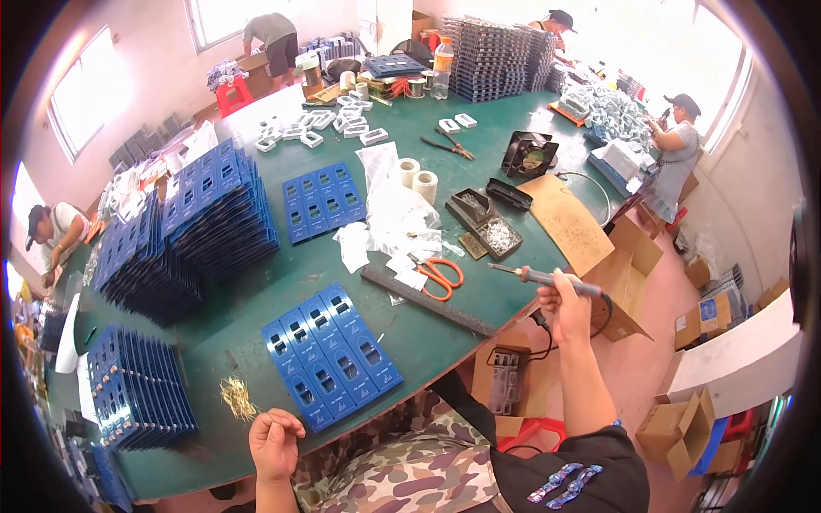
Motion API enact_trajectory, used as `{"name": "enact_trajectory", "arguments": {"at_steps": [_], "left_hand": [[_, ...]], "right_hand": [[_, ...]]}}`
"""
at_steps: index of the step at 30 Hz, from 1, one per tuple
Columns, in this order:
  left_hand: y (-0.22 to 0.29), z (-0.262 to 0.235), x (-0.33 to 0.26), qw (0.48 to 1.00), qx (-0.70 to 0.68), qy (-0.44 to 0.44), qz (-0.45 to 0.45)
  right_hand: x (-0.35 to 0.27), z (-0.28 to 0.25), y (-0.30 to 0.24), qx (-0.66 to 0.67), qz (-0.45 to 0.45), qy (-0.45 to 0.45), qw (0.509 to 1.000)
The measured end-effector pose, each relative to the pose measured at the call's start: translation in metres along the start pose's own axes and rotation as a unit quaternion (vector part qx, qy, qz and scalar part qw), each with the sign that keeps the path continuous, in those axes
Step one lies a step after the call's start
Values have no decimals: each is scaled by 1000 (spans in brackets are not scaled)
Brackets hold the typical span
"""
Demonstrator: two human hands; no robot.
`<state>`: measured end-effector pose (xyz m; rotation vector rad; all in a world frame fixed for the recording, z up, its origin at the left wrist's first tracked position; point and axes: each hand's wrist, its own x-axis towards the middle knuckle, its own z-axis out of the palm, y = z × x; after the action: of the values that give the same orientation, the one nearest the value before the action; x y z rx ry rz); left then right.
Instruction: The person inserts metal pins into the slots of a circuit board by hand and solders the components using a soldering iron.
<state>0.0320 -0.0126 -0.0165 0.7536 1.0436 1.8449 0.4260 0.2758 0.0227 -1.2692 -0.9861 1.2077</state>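
My right hand [564, 306] grips a soldering iron [537, 276] by its grey handle, raised over the table's right edge with the tip pointing left. Low at the table's front edge, my left hand [275, 443] has its fingers curled together; whatever may be in them is hidden. Beside it lies a small heap of thin brass-coloured pins [238, 398]. Between my hands a blue panel [332, 356] with rows of rectangular cutouts lies flat. Left of the soldering iron's tip is a black tray of solder bits [496, 235].
Tall stacks of blue panels [214, 205] and a shorter stack [137, 385] stand left. Orange-handled scissors [440, 278], a dark bar [428, 301], paper rolls [424, 183], pliers [449, 148] and a fan [528, 154] lie ahead. Several people work around the room.
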Motion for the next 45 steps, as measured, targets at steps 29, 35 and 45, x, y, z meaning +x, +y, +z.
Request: {"name": "enact_trajectory", "arguments": {"at_steps": [29,35,45], "left_hand": [[122,97,16,954,-84,-213,194],[155,139,5,929,-109,-298,191],[173,156,4,895,-108,-397,172]], "right_hand": [[-12,16,-28,-542,-546,-280,575],[-63,-5,-19,-90,-402,-304,859],[-89,3,-21,130,-279,-355,883]]}}
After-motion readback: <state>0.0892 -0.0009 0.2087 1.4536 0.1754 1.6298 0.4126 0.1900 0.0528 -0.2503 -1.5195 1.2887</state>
